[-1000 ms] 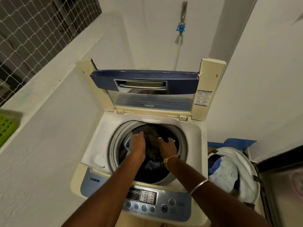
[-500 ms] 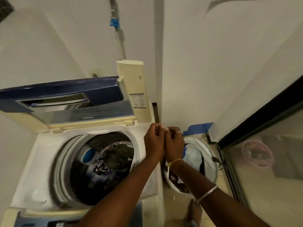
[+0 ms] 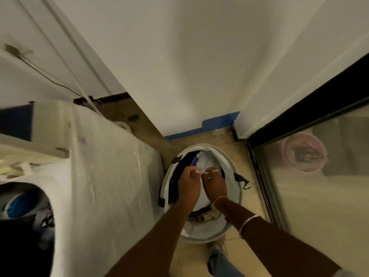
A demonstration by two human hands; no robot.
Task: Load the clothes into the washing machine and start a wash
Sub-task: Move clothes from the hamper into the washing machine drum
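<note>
The white laundry basket [image 3: 226,157] stands on the tiled floor right of the washing machine [image 3: 111,176]. It holds a white garment [image 3: 202,159], some blue cloth and a dark garment [image 3: 179,172]. My left hand [image 3: 188,185] and my right hand [image 3: 214,185] are side by side down in the basket, fingers curled and pinching the white garment between them. The machine's open drum [image 3: 24,220] shows at the lower left with dark clothes inside. Its raised lid [image 3: 16,120] is at the left edge.
A wall corner with blue tape [image 3: 219,120] is behind the basket. A dark-framed glass door [image 3: 319,206] closes off the right side. Hoses and a cable [image 3: 85,96] run behind the machine. My jeans leg [image 3: 219,260] is below the basket.
My hands left the drum, crossed over the machine's right edge and dropped into the basket. My view swung right and down from the machine to the basket.
</note>
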